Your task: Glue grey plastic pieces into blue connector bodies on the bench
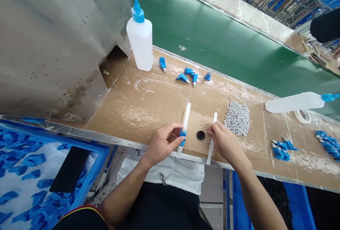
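My left hand (pixel 162 144) is closed round a small blue plastic part (pixel 182 137) with a white tip, held over the left white tape strip (pixel 187 113). Pinched together, the fingers of my right hand (pixel 224 141) are at the right tape strip (pixel 215 117); whatever they grip is hidden or too small to name. Between the hands, a small round black dish (pixel 200 135) rests on a cardboard piece (pixel 195 120). Tiny dark bits (pixel 204 123) are scattered beside it. A pile of small grey pieces (pixel 237 118) lies right of my right hand.
An upright white bottle (pixel 140 44) with a blue nozzle stands back left; another bottle (pixel 294 102) lies at right by a tape roll (pixel 302 116). Blue parts (pixel 281 149) sit on the cardboard-covered bench. Left is a blue tray (pixel 99 155); a green belt (pixel 212 35) runs behind.
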### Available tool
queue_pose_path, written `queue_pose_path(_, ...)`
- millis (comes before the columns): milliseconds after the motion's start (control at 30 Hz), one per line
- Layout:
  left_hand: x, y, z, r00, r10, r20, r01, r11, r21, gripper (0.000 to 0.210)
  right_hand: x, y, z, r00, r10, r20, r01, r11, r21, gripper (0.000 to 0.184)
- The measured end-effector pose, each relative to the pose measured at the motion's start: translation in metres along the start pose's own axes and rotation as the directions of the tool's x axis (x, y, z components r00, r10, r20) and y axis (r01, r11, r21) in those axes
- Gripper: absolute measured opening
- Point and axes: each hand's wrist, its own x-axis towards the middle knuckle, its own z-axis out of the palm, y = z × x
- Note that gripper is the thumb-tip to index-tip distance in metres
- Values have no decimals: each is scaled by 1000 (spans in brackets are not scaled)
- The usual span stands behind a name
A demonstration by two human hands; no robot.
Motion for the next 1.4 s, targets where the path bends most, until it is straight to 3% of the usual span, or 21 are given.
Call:
queue_pose_path(167,0,-3,-1,1000,-10,3,10,999,-34,21,0,3,-8,999,13,-48,-7,994,106,20)
queue_pose_path(333,1,-3,-1,999,-18,31,22,993,-119,17,-8,-12,-22,960,55,-274,46,936,349,15)
queue_pose_path(433,1,-4,-2,997,-36,66,49,977,-206,17,-14,-38,-19,931,108,-350,95,851,517,15)
queue_pose_path(600,2,-1,-3,992,-34,118,64,965,-256,22,-13,-83,-1,925,124,-360,208,628,750,14)
queue_pose_path(800,3,0,-2,993,-65,100,88,967,-239,30,-5,-99,12,938,170,-303,183,501,846,15)
queue_pose_path(1033,3,-1,-2,991,-61,116,85,971,-224,29,-6,-98,19,942,211,-259,135,470,872,18)
queue_pose_path(1400,4,0,-2,995,-29,98,45,985,-168,28,-5,-100,24,930,217,-296,138,541,830,14)
